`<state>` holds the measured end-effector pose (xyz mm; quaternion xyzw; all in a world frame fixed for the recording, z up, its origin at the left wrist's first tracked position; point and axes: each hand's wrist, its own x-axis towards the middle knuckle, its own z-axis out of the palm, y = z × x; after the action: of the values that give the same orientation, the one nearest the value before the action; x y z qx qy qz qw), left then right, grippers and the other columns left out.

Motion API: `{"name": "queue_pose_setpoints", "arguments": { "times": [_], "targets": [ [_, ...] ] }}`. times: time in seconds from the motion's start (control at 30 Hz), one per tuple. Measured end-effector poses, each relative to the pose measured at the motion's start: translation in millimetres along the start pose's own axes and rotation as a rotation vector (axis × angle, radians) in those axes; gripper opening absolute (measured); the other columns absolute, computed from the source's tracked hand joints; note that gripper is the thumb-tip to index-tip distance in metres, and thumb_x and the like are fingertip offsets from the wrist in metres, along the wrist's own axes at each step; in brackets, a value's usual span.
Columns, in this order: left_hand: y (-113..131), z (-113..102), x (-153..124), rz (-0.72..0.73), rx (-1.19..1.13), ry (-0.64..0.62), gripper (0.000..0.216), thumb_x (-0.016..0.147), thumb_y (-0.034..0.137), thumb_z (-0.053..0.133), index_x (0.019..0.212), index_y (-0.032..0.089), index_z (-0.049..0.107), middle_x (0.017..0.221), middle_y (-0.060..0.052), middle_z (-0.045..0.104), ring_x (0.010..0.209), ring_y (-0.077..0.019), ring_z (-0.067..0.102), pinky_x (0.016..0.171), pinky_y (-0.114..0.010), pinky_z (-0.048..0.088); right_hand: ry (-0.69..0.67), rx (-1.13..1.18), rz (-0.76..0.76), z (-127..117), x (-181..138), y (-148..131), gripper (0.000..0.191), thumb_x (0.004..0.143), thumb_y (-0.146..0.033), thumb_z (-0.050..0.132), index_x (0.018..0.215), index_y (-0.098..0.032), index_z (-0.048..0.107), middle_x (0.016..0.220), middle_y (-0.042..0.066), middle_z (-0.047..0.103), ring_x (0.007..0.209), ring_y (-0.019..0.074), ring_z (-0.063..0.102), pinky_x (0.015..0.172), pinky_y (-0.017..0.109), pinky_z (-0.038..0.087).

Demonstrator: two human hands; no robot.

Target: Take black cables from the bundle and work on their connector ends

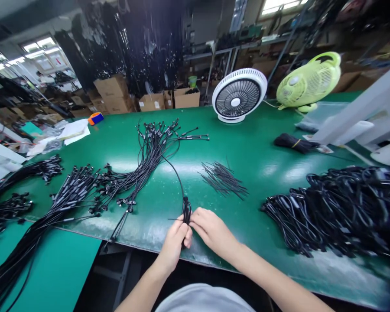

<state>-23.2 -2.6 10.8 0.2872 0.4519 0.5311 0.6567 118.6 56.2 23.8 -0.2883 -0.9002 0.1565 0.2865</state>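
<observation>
My left hand (175,242) is closed around a folded black cable (186,209) near the front edge of the green table (247,151). My right hand (211,229) pinches the same coiled cable from the right, fingers pressed at the bundle. One end of the cable arcs up and back toward a fan-shaped bunch of black cables (149,160) lying in the middle left. A small pile of thin black ties (222,177) lies just beyond my right hand.
A big heap of coiled black cables (338,208) fills the right side. More cable bunches (61,199) spread at left. A white fan (238,96) and a lime fan (308,80) stand at the back. Cardboard boxes (113,93) sit behind the table.
</observation>
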Motion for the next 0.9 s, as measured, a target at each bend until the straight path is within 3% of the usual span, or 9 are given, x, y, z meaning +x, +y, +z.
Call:
{"name": "queue_pose_setpoints", "arguments": {
  "times": [0.17,0.27,0.37,0.57,0.73,0.9],
  "targets": [
    [-5,-1,3,0.107,0.254,0.139,0.072,0.083,0.063,0.057,0.133,0.012,0.051,0.056,0.007,0.038,0.051,-0.0091,0.032,0.053,-0.024,0.028,0.131,-0.418,-0.345,1,-1,3,0.031,0.095,-0.01,0.039,0.071,-0.016,0.058,0.07,0.004,0.053,0.065,0.0163,0.045,0.065,0.033,0.035],
    [-6,-2,5,0.13,0.385,0.134,0.073,0.082,0.067,0.054,0.129,0.01,0.056,0.052,0.007,0.038,0.05,-0.01,0.033,0.052,-0.025,0.027,0.153,-0.477,-0.525,-2,3,6,0.029,0.091,-0.005,0.038,0.084,-0.011,0.066,0.097,0.011,0.064,0.086,0.0191,0.055,0.079,0.035,0.041],
    [-3,-5,8,0.091,0.452,0.076,0.068,0.082,0.067,0.053,0.113,0.008,0.064,0.049,0.006,0.039,0.047,-0.0099,0.033,0.051,-0.026,0.026,0.107,-0.518,-0.635,-7,5,8,0.028,0.091,-0.007,0.041,0.095,-0.01,0.068,0.118,0.012,0.062,0.11,0.0222,0.054,0.089,0.035,0.043],
    [8,-9,6,-0.017,0.332,-0.062,0.061,0.081,0.063,0.057,0.112,0.01,0.064,0.049,0.007,0.041,0.047,-0.0087,0.034,0.053,-0.024,0.03,-0.062,-0.57,-0.711,-18,9,7,0.017,0.093,-0.012,0.046,0.084,-0.014,0.06,0.083,0.006,0.06,0.077,0.0177,0.057,0.065,0.032,0.042],
    [9,-6,4,-0.115,0.286,-0.128,0.052,0.076,0.062,0.064,0.089,0.012,0.066,0.051,0.007,0.041,0.045,-0.0069,0.033,0.05,-0.023,0.028,-0.128,-0.657,-0.756,-18,3,5,0.016,0.091,-0.013,0.047,0.081,-0.014,0.06,0.075,0.003,0.052,0.069,0.0174,0.051,0.058,0.033,0.035],
    [5,-3,5,-0.176,0.226,-0.144,0.042,0.069,0.054,0.071,0.075,0.015,0.057,0.061,0.005,0.044,0.045,-0.0048,0.033,0.048,-0.023,0.031,-0.149,-0.702,-0.812,-22,-1,9,0.015,0.089,-0.016,0.05,0.077,-0.015,0.059,0.072,0.003,0.049,0.067,0.0177,0.047,0.056,0.034,0.028]
  ]
}}
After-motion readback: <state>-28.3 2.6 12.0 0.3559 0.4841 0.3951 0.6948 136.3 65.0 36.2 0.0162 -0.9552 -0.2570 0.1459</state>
